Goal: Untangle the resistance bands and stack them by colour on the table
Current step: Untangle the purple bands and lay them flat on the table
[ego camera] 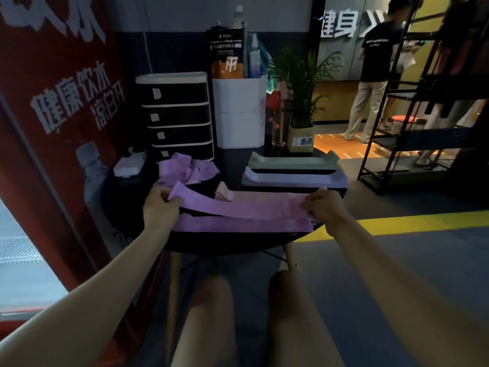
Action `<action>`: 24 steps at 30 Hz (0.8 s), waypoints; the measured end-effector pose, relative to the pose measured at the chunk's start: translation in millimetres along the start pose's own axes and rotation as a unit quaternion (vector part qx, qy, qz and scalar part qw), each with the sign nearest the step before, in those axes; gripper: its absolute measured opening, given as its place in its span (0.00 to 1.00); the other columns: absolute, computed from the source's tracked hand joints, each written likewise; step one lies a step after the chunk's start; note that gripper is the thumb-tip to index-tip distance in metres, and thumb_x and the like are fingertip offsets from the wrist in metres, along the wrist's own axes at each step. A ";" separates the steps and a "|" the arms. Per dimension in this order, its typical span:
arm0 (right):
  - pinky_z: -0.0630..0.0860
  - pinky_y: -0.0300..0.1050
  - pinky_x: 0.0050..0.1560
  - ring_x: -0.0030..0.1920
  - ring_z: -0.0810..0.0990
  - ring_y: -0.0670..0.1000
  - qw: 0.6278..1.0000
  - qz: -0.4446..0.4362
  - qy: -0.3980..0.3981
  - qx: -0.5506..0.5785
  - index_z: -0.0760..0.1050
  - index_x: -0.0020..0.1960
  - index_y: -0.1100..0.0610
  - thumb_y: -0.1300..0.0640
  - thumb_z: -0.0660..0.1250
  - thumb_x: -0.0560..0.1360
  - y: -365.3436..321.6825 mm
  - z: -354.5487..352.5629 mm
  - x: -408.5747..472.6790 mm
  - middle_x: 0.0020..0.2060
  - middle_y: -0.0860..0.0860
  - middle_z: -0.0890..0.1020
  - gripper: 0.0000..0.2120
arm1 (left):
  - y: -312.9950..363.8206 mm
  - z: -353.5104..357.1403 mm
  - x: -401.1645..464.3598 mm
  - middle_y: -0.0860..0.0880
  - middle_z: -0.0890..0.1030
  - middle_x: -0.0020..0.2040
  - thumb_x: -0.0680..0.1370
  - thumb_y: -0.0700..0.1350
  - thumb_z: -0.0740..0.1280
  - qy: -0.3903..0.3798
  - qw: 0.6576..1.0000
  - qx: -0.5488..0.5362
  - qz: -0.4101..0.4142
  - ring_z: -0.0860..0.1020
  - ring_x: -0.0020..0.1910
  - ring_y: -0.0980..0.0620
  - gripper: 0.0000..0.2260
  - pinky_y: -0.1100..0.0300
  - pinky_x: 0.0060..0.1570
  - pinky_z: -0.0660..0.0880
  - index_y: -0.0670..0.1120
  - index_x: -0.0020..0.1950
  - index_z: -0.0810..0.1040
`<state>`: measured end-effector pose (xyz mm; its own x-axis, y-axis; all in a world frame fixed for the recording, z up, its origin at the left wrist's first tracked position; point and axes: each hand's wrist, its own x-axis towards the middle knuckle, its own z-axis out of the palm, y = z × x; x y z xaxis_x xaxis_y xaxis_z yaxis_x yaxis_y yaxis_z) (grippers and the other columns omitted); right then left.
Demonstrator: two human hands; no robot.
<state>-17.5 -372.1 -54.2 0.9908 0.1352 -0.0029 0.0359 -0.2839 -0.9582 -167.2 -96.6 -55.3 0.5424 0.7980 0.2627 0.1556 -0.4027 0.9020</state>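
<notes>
Black and round, the surface [238, 245] is small and full, so things can slip off its near edge. Next in size is the purple band [238, 205] that I hold stretched flat between both hands, just above the purple stack [238, 224] at the front edge. My left hand [160, 205] pinches one end of it and my right hand [324, 206] pinches the other end. If I let one end go first, I think the band could snap back and knock the stack crooked or onto the floor. If I lay it down off-line, the stack could lean and slide. Behind my left hand lies the purple tangle [189, 168], still to sort. It may catch the band end. The pale blue stack [293, 178] and the green stack [293, 161] sit further back, safe for now. One small peach band [225, 193] lies loose near the middle and could get mixed under the purple ones.
</notes>
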 end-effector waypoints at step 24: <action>0.63 0.41 0.34 0.41 0.72 0.53 0.982 -0.083 0.123 -0.120 0.78 0.45 0.68 0.69 0.61 0.72 40.4 15.2 -25.8 0.39 0.58 0.78 0.08 | -40.4 4.2 -14.0 0.48 0.76 0.44 0.72 0.38 0.70 -0.062 0.992 0.108 -0.001 0.73 0.44 0.51 0.10 0.59 0.46 0.68 0.40 0.52 0.75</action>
<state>-43.6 -372.7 -97.3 0.9692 -0.0264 0.2447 0.1995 -0.4977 -0.8441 -177.6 -93.4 -96.8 0.6373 0.7430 0.2046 0.3232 -0.4987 0.8042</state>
